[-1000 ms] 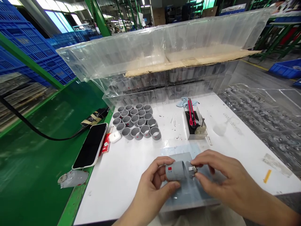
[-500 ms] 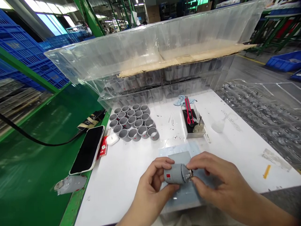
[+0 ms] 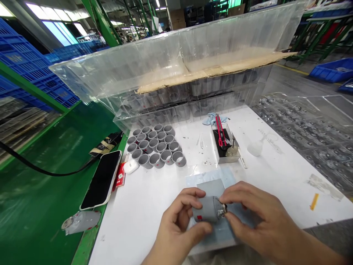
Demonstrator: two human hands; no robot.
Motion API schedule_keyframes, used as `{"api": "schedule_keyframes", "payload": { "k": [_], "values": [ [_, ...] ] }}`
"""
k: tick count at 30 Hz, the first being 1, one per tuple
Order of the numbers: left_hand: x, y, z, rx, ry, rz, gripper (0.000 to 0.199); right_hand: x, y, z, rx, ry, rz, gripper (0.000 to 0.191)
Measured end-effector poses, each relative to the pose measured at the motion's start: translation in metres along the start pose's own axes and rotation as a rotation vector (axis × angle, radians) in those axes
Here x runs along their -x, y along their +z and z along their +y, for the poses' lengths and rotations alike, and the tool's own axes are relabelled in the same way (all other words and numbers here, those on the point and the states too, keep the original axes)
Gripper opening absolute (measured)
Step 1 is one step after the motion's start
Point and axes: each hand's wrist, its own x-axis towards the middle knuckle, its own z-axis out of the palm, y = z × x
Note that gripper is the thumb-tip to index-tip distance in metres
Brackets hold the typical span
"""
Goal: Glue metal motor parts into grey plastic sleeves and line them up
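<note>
My left hand (image 3: 176, 225) and right hand (image 3: 249, 211) are shown at the near edge of a white surface (image 3: 124, 228), both clamped on a grey plastic cylinder (image 3: 207, 209) with a small red mark on its side. The cylinder lies on its side, held over a grey pad (image 3: 213, 187) on a pale blue sheet (image 3: 202, 179). My left hand cups it from the left and beneath, while my right fingertips (image 3: 230, 217) close around a metal fitting (image 3: 222, 209) at its right end. Farther up the surface stands a cluster of upright grey cups (image 3: 154, 147), well apart from both hands. To their right, a clear box (image 3: 224, 145) holds a red utility knife (image 3: 220, 130), with a blue cloth (image 3: 213, 119) just behind it. At the surface's left edge lie a smartphone (image 3: 101, 180), a white earbud case (image 3: 131, 166) and a red packet (image 3: 120, 176). A grey cylindrical part (image 3: 81, 222) rests on the green bench top (image 3: 35, 221) beyond that edge. Stacked clear plastic bins (image 3: 176, 62), with a cardboard strip (image 3: 209, 72) between them, rise behind the surface. A clear tray of small metal parts (image 3: 317, 129) lies to the right.
</note>
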Motion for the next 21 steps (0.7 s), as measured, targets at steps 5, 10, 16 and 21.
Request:
{"api": "schedule_keyframes", "payload": {
  "k": [5,10,16,21],
  "values": [
    [-0.0007,-0.0023,-0.0016,-0.019,0.035,-0.009,0.025,0.0017,0.0005,0.001,-0.018,0.012,-0.011,0.028],
    [-0.004,-0.0018,-0.002,-0.071,0.063,-0.011,0.036,0.0022,0.0014,0.0021,-0.02,0.007,0.004,0.029],
    [-0.0038,0.0003,-0.0003,-0.061,0.06,0.008,0.032,0.0046,0.0024,0.0026,-0.018,0.018,0.019,0.028],
    [-0.0027,-0.0006,-0.0001,-0.06,0.054,0.004,0.031,0.0043,0.0045,0.002,-0.04,0.023,0.018,0.028]
  ]
}}
